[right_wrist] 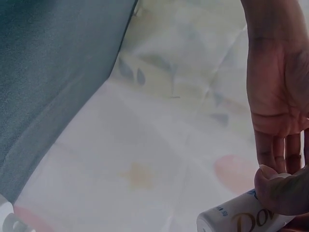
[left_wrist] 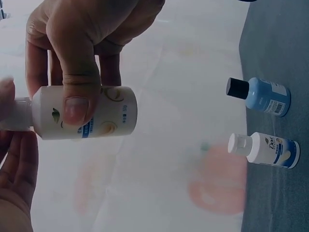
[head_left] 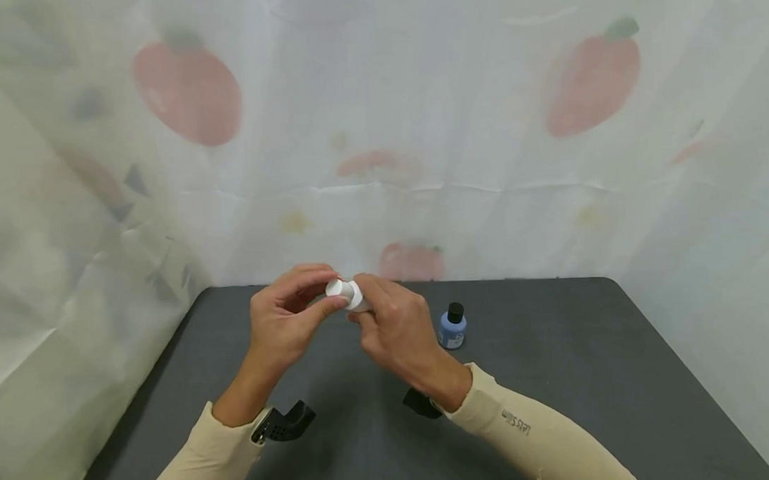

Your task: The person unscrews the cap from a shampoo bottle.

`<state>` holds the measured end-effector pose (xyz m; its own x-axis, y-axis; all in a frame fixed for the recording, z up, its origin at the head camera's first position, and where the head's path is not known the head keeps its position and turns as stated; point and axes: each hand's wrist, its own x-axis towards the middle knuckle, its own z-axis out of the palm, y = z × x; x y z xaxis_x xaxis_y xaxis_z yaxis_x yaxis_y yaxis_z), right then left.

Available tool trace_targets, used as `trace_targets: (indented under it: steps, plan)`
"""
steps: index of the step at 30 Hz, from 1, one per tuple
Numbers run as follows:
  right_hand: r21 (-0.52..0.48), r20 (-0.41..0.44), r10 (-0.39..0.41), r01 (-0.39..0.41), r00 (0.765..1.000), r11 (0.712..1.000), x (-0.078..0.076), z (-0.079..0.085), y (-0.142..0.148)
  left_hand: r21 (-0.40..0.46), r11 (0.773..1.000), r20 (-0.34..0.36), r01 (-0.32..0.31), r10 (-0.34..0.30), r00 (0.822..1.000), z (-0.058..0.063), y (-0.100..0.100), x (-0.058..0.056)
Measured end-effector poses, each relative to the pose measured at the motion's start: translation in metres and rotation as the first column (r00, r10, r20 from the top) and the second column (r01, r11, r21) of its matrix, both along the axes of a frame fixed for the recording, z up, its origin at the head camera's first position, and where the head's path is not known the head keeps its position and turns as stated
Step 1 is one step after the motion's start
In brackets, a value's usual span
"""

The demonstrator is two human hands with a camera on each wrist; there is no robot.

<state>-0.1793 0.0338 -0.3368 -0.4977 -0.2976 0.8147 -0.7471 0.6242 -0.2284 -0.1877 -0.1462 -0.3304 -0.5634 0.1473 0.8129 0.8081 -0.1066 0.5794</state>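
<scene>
Head feed: bright, diffuse, fairly even light, source out of frame. I note pale highlights along the curtain (head_left: 481, 88) creases, faint hazy prints, and soft-edged shadow on the desk (head_left: 522, 348) between the sleeves (head_left: 544, 443).
Left wrist feed: bluish cast; right fingers (left_wrist: 79, 67) dark against the bright curtain; left thumb (left_wrist: 6, 99) blurred at frame edge; small print on the white bottle (left_wrist: 110, 111) too soft for me to read.
Right wrist feed: backlit; left fingers (right_wrist: 264, 145) in shade, curtain washed out.

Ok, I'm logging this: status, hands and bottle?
Left hand pinches cap; right hand grips white bottle. Held above table. Blue bottle, second white bottle standing apart; neither in the way.
</scene>
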Motion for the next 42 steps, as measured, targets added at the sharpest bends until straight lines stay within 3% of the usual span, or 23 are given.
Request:
trace_targets:
  steps: [3,10,19,24,32,38,42]
  plan:
    - [0.005,0.001,0.007,-0.007,1.0,1.0,0.002,0.0,0.0,0.004,1.0,0.003,0.009,-0.009,1.0,0.001,0.001,0.001]
    - [0.0,0.033,0.003,-0.003,0.999,1.0,0.004,0.001,0.001,-0.021,0.992,-0.014,0.125,-0.126,0.992,0.002,-0.002,0.003]
    - [0.008,0.018,-0.004,0.003,1.0,1.0,0.004,0.0,0.002,-0.007,0.999,0.114,0.053,-0.052,0.992,0.003,-0.004,0.005]
    - [0.028,0.011,-0.009,0.009,1.0,1.0,0.004,-0.001,0.002,0.008,0.998,0.116,0.069,-0.07,0.991,0.004,-0.003,0.004]
    - [0.051,-0.002,-0.027,0.027,1.0,0.998,0.007,-0.004,0.005,-0.056,0.992,0.129,0.112,-0.104,0.986,0.002,-0.009,0.007]
    - [0.054,0.005,-0.022,0.022,1.0,0.998,0.007,-0.005,0.005,-0.056,0.997,0.115,0.053,-0.046,0.992,0.003,-0.009,0.005]
    - [0.057,0.011,-0.028,0.027,1.0,0.998,0.007,-0.006,0.005,-0.063,0.996,0.089,0.055,-0.049,0.995,0.004,-0.006,0.002]
